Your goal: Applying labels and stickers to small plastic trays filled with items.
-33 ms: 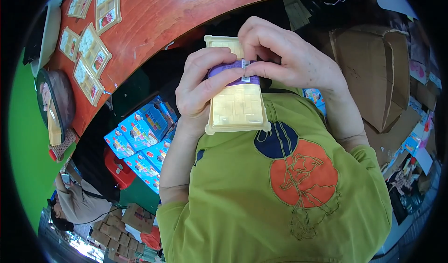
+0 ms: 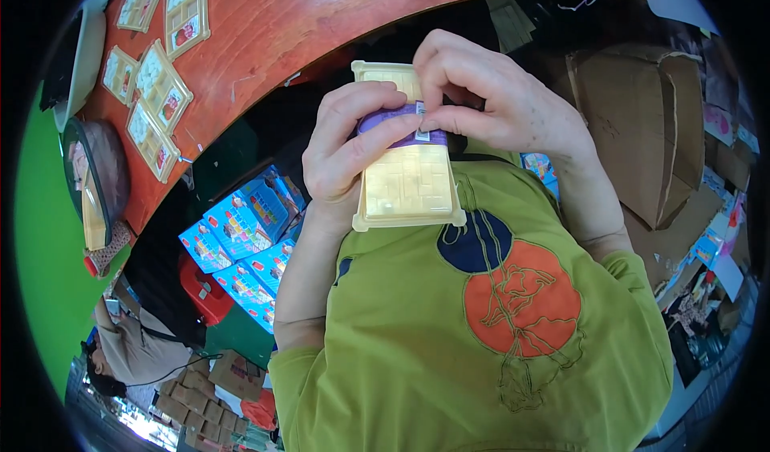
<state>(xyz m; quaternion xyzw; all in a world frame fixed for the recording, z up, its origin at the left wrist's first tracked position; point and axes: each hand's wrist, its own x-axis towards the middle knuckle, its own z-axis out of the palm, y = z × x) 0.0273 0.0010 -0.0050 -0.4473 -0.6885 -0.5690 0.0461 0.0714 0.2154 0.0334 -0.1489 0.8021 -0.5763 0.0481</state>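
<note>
A pale yellow plastic tray [image 2: 407, 181] with a basket-weave pattern is held up in front of my chest. Around its middle runs a purple paper band [image 2: 431, 137] with a white barcode patch. My left hand [image 2: 343, 141] grips the tray from its left side, thumb lying across the band. With thumb and fingertips drawn together, my right hand [image 2: 491, 91] pinches at the band's right edge. What lies between those fingertips is mostly hidden.
Several compartment trays [image 2: 159, 83] with white pieces and small pictures lie on the red-brown table [image 2: 265, 19]. Blue printed boxes [image 2: 245, 227] are stacked at left, above a red stool [image 2: 204, 291]. An open cardboard box [image 2: 634, 131] stands at right. Another person [image 2: 156, 352] is at lower left.
My right hand has shifted very slightly to the right and down at the band. The left hand and the tray look the same.
</note>
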